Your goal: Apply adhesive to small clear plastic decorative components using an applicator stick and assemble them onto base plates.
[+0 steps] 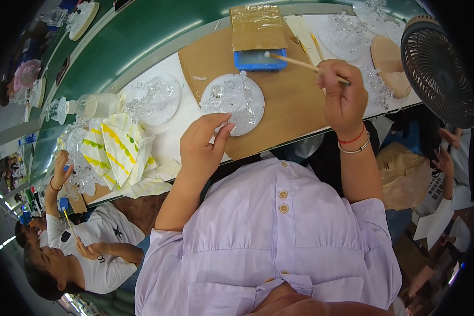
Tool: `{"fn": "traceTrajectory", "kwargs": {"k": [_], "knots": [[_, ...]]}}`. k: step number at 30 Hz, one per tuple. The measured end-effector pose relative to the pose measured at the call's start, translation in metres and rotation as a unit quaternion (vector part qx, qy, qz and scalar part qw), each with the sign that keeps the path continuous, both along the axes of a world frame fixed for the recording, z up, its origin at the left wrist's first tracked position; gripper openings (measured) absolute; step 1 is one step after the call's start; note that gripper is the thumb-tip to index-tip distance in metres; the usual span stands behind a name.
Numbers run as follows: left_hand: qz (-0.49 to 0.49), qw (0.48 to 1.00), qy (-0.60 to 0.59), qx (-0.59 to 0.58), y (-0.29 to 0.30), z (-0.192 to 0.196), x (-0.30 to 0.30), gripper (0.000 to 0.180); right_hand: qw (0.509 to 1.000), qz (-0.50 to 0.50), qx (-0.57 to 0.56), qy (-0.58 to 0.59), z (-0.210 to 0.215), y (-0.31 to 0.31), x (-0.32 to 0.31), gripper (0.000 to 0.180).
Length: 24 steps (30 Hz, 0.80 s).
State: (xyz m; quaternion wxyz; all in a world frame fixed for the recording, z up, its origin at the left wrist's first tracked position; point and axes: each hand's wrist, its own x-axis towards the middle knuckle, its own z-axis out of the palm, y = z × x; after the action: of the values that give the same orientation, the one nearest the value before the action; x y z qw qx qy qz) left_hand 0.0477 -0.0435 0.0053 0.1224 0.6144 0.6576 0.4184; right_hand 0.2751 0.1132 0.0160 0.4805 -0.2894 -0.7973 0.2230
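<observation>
My right hand [347, 100] grips a thin wooden-handled brush [295, 61], held slanting to the left. Its whitish tip is at a blue plastic box [259, 66], over the pale contents. A cardboard flap [256, 29] covers the back of that box. My left hand [201, 145] is closed in a pinch at the near edge of a round white disc [253, 118]. Clear plastic pieces [230, 97] lie on the disc. Whatever is between the left thumb and forefinger is too small to make out.
Brown cardboard [295, 113] lies under the disc. More clear pieces [155, 97] sit on another disc at left, near a patterned cloth [118, 150] and a plastic bottle [97, 105]. A black fan [438, 71] stands at right. A co-worker [97, 247] sits at lower left, holding a thin stick.
</observation>
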Motion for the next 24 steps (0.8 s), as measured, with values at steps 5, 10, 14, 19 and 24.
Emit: {"fn": "traceTrajectory", "kwargs": {"k": [5, 10, 14, 19, 24], "knots": [[-0.013, 1.0, -0.008, 0.007, -0.002, -0.002, -0.003, 0.018, 0.999, 0.009, 0.017, -0.037, 0.001, -0.005, 0.005, 0.01], [-0.014, 0.999, -0.033, -0.018, -0.003, -0.002, -0.004, 0.019, 0.994, 0.052, -0.012, 0.096, 0.007, -0.022, 0.013, 0.01], [-0.002, 0.999, -0.042, -0.027, -0.005, -0.004, -0.003, 0.018, 0.995, 0.062, -0.024, 0.081, 0.005, -0.039, 0.021, 0.01], [0.009, 0.997, -0.058, -0.049, -0.003, -0.003, -0.002, 0.016, 0.992, 0.121, -0.012, 0.033, -0.006, -0.061, 0.023, 0.008], [0.017, 0.997, -0.064, -0.044, -0.001, -0.004, -0.001, 0.017, 0.992, 0.126, -0.008, 0.016, -0.014, -0.064, 0.007, 0.01]]}}
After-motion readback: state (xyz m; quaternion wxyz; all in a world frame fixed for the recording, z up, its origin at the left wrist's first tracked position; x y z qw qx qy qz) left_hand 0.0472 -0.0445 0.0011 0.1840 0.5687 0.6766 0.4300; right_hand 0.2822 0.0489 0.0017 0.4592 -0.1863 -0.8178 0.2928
